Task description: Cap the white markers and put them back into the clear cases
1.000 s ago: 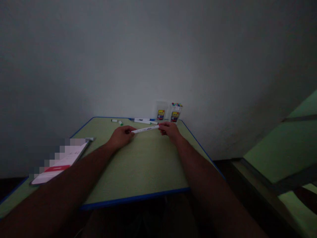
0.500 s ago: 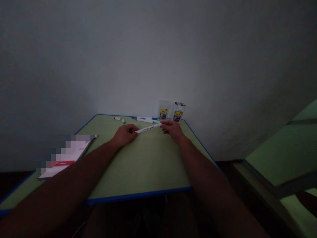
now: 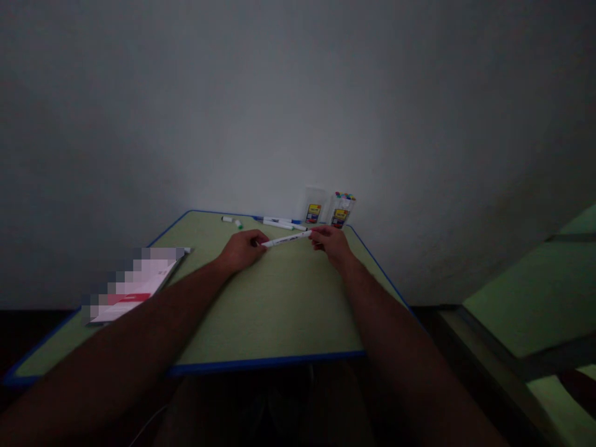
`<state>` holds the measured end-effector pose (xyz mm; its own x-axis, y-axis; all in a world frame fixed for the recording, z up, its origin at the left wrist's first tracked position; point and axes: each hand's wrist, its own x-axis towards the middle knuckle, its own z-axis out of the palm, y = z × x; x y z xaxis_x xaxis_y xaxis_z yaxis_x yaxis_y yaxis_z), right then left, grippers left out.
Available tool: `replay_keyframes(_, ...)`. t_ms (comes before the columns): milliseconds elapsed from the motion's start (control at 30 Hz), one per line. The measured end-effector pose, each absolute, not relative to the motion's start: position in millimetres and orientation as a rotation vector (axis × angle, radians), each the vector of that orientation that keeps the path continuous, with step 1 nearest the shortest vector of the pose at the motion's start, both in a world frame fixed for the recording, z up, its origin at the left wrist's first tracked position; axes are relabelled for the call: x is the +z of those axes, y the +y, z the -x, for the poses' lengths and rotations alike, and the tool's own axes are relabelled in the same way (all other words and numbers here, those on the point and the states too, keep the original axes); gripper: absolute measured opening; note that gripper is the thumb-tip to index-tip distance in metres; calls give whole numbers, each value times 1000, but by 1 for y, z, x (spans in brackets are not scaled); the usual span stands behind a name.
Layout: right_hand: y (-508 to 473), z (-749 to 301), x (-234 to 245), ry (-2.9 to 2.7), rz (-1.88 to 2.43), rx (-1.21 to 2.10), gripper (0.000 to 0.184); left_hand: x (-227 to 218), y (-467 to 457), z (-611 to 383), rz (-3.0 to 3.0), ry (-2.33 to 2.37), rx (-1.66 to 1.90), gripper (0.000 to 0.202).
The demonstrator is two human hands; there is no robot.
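My left hand (image 3: 241, 251) and right hand (image 3: 331, 242) pinch the white marker (image 3: 287, 239) at both ends, maybe to steady it.

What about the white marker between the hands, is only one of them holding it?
No, the left hand and right hand hold the white marker at opposite ends.

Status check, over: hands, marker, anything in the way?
Left hand and right hand gripping opposite ends of white marker. Loose markers lying just beyond it. Nothing seen blocking either hand.
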<state>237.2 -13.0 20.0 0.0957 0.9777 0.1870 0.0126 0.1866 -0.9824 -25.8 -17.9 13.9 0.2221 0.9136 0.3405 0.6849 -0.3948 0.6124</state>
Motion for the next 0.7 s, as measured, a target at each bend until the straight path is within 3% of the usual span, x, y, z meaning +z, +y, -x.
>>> replay_keyframes(433,-18,-235,28,-1194,1138,956,25,16,-21,22,-2213,1496,939,27)
replay_keyframes(700,-19,-226,44,-1104,1182,961,11,18,-23,21,-2192,1432,973,26)
